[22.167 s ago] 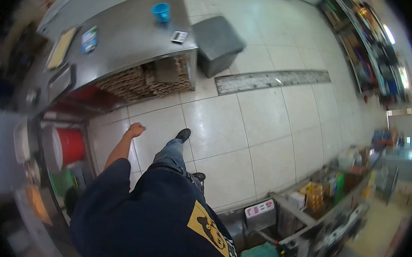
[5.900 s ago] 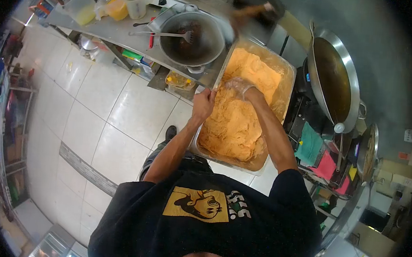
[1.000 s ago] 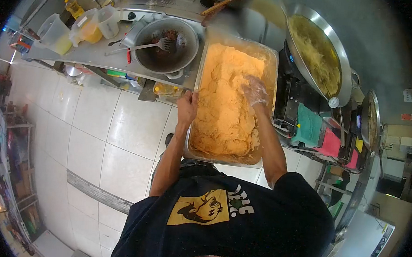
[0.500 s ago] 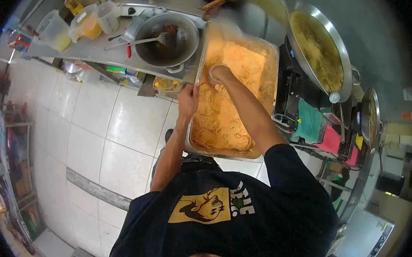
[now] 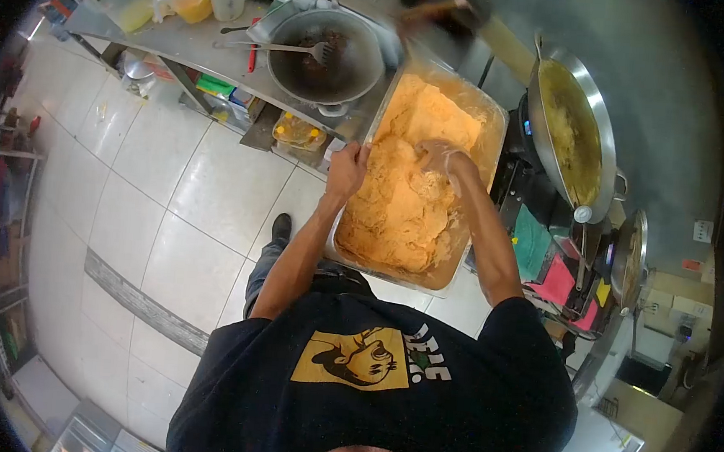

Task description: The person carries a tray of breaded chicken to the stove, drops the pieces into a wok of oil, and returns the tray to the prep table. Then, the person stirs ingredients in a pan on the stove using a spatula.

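A large rectangular tub (image 5: 495,143) holds orange, flour-like breading (image 5: 400,220), heaped in clumps. My left hand (image 5: 348,170) is closed around the tub's left rim. Over the middle of the tub, my right hand (image 5: 446,160) is in the breading, dusted with it. Its fingers point left and look loosely apart, though the tips are partly hidden by the powder.
Left of the tub, a wok (image 5: 326,72) with a slotted spatula (image 5: 320,52) stands on the counter, near plastic jugs (image 5: 191,0). To the right is a wide pan of oil (image 5: 566,131), with green and pink cloths (image 5: 531,242) below it. A bottle (image 5: 300,132) sits under the counter.
My right hand has moved from the tub's left side toward its middle right, and the breading there has been turned over. My left hand stays on the rim. The whole view has shifted.
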{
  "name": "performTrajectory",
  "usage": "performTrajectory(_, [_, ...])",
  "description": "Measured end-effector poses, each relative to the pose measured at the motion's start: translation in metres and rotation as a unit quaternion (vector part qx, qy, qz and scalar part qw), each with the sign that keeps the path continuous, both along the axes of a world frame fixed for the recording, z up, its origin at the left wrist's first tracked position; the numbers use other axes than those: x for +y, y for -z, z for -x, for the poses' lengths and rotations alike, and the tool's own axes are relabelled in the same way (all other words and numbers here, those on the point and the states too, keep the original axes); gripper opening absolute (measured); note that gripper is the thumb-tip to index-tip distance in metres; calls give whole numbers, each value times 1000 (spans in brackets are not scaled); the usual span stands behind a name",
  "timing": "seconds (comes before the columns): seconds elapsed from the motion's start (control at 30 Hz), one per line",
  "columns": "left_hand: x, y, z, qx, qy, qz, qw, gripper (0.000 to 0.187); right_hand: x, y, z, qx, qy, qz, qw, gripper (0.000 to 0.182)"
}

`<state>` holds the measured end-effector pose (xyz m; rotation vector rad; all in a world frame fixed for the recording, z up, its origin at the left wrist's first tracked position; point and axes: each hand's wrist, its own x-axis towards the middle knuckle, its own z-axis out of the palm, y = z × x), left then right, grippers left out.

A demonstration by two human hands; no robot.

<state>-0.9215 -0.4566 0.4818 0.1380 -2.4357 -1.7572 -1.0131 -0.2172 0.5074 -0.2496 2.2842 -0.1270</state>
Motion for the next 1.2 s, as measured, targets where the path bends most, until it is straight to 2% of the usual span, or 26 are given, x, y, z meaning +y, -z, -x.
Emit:
performTrajectory(0.03, [0,-3,0,2,4,-1,1000,36,0,-3,-5,4,-13,11,1000,68])
performTrajectory(0.1, [-1,-9,0,-45,6,4,999,36,-7,-2,-17,66,-3,146,987,64])
performTrajectory(0.13, [0,-9,-2,-45,10,3,999,36,-18,-5,-20,67,1,145,987,64])
performTrajectory(0.2, [-1,-10,-1,-36,5,10,999,36,-47,-9,-22,150,57,68,985,55])
performTrajectory(0.3, [0,-4,0,-37,2,23,999,35,-69,8,-22,222,106,43,968,48])
performTrajectory(0.33, [1,-5,-2,-37,5,23,999,35,-73,10,-22,222,109,43,968,48])
performTrajectory(0.4, [-1,-6,-1,-1,3,19,1000,34,-79,9,-20,241,175,74,952,34])
performTrajectory(0.43, [-1,-3,0,1,2,19,1000,34,-84,4,-22,243,174,74,951,34])
performTrajectory(0.5, [0,2,0,-7,0,22,1000,33,-91,-7,-31,289,106,68,949,27])
performTrajectory(0.6, [0,8,1,-15,3,9,1000,33,-83,45,-26,300,81,76,948,29])
performTrajectory(0.63, [2,10,-1,-11,18,6,1000,33,-86,34,-35,325,41,61,943,29])
performTrajectory(0.67, [1,11,0,-8,11,-3,1000,34,-86,40,-34,333,57,54,940,29])
performTrajectory(0.73, [2,14,2,8,27,-11,1000,35,-84,47,-28,284,66,-24,956,28])
performTrajectory(0.77, [1,16,1,29,28,1,999,37,-78,39,-33,293,82,-27,952,28])
performTrajectory(0.83, [1,16,2,59,33,13,998,38,-77,30,-48,318,-22,12,948,26])
performTrajectory(0.87, [0,15,1,31,27,9,999,41,-78,26,-45,326,-18,10,945,26])
performTrajectory(0.93, [3,15,1,2,27,4,1000,43,-79,24,-46,270,83,46,958,24])
performTrajectory(1.07, [1,14,0,26,29,19,999,41,-65,26,-39,235,69,83,966,27])
performTrajectory(1.13, [1,14,3,43,20,17,999,38,-37,26,-36,303,45,224,925,36])
performTrajectory(1.17, [0,17,4,42,23,17,999,38,-32,18,-34,304,42,224,925,36])
performTrajectory(1.2, [1,21,3,40,28,18,999,38,-27,11,-31,269,111,208,934,34])
